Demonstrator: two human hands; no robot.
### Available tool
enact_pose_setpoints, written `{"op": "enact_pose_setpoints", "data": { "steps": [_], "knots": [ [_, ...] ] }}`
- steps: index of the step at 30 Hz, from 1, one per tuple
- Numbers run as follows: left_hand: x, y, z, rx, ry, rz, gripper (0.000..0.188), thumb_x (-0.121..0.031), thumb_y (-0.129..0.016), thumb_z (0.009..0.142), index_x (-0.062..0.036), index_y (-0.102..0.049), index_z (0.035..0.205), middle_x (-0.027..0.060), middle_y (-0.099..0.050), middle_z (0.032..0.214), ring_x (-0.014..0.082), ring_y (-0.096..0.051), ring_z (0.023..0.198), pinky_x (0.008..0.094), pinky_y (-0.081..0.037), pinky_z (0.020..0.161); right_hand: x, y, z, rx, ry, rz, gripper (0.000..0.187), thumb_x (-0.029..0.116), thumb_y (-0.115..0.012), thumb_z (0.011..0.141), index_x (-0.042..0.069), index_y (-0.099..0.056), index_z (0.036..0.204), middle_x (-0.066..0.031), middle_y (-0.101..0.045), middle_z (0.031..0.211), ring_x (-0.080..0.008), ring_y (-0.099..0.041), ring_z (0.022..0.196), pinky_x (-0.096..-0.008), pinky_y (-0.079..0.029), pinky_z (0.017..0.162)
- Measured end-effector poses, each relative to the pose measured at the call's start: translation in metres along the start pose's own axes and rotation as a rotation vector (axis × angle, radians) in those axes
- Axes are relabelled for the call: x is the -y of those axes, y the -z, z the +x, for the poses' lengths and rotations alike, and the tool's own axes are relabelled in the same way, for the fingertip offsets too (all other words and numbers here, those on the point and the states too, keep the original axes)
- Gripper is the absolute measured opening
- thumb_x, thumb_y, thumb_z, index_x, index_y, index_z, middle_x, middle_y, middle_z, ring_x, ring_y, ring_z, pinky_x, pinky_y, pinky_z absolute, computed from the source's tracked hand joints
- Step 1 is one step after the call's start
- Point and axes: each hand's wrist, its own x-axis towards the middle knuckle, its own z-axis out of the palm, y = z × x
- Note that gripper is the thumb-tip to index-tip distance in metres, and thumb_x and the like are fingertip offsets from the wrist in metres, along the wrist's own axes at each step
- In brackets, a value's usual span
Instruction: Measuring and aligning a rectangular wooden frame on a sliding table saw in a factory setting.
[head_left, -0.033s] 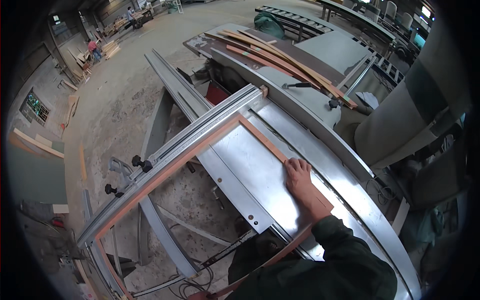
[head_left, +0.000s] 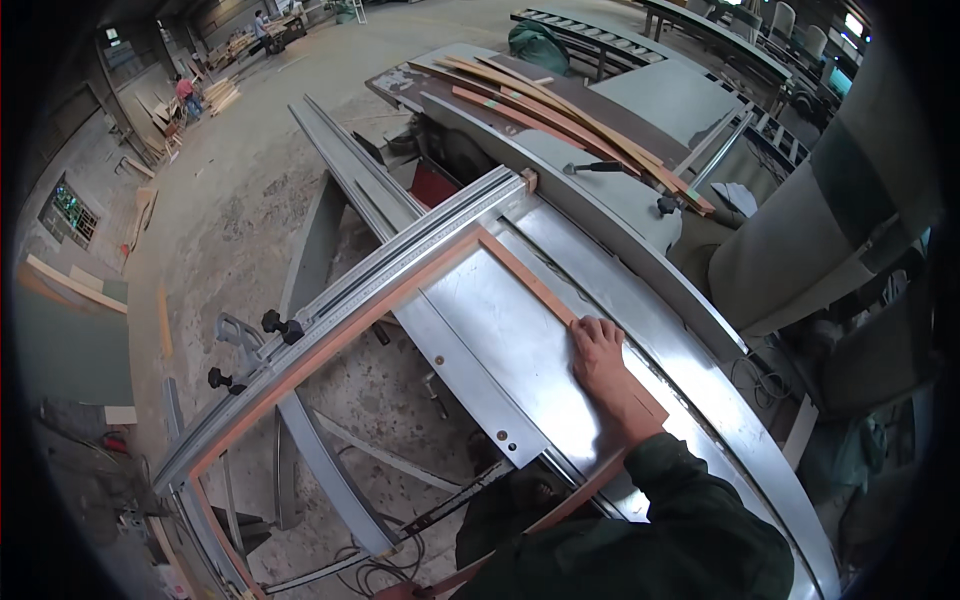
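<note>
A large rectangular wooden frame [head_left: 350,330] of thin reddish-brown bars lies across a sliding table saw. One long bar runs along the aluminium crosscut fence [head_left: 420,236], and a corner rests on the shiny metal saw table [head_left: 500,325]. My right hand [head_left: 598,350] has its fingers curled over the frame's right-hand bar, pressing on the table; my forearm covers part of that bar. Down at the lower edge, only a sliver of my left hand [head_left: 398,592] shows beside the frame's near bar, its fingers mostly cut off.
Black clamp knobs [head_left: 282,327] sit on the fence. Beyond the rip fence [head_left: 640,255], loose wooden strips [head_left: 560,125] lie on a side table. A wide grey duct [head_left: 800,220] stands at right. Cables [head_left: 385,570] lie on the floor below. Two people work far off at upper left.
</note>
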Motion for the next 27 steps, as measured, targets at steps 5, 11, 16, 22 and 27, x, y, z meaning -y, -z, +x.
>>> {"op": "enact_pose_setpoints", "data": {
  "steps": [5,11,16,22,27],
  "knots": [
    [-0.002,0.01,-0.002,0.018,0.004,-0.026,0.047,-0.054,-0.084,0.088,-0.0105,-0.082,0.106,0.0194,-0.08,0.093,0.0437,-0.075,0.087,0.0549,-0.058,0.076,0.012,0.002,0.006,-0.012,-0.045,-0.005,0.058,-0.002,-0.067,0.079,0.0,-0.065,0.137,-0.0152,-0.063,0.129,-0.0375,-0.057,0.121,-0.0496,-0.045,0.106],
    [-0.026,0.034,0.002,0.058,0.025,-0.219,0.026,-0.031,-0.081,0.094,-0.007,-0.081,0.105,0.0212,-0.077,0.092,0.038,-0.072,0.085,0.0512,-0.056,0.077,0.0,0.002,0.018,-0.028,-0.097,-0.033,0.06,-0.004,-0.069,0.075,0.001,-0.066,0.136,-0.014,-0.063,0.128,-0.0377,-0.057,0.12,-0.0524,-0.044,0.102],
    [-0.088,0.065,0.007,0.139,0.021,-0.345,0.021,-0.024,-0.077,0.097,-0.0052,-0.081,0.107,0.0219,-0.075,0.091,0.0343,-0.068,0.082,0.0498,-0.054,0.076,-0.052,0.003,0.032,-0.137,-0.113,-0.113,0.05,-0.002,-0.068,0.078,0.004,-0.072,0.128,-0.0114,-0.067,0.121,-0.0355,-0.059,0.114,-0.0501,-0.045,0.097],
    [-0.129,0.106,0.04,0.226,-0.127,-0.317,0.054,-0.053,-0.083,0.09,-0.0018,-0.082,0.109,0.026,-0.076,0.093,0.0411,-0.074,0.086,0.0537,-0.057,0.077,-0.105,-0.001,0.055,-0.22,-0.135,-0.206,0.034,0.002,-0.06,0.086,0.003,-0.074,0.117,-0.0097,-0.068,0.108,-0.0334,-0.061,0.105,-0.046,-0.047,0.091],
    [-0.124,0.176,0.141,-0.367,-0.458,-0.329,0.05,-0.046,-0.098,0.076,-0.0102,-0.084,0.108,0.011,-0.081,0.095,0.0264,-0.078,0.075,0.0394,-0.059,0.064,-0.133,-0.007,0.067,-0.238,-0.143,-0.243,0.034,0.002,-0.061,0.086,0.001,-0.074,0.117,-0.0105,-0.064,0.101,-0.0326,-0.06,0.098,-0.0443,-0.048,0.086]
  ]
}}
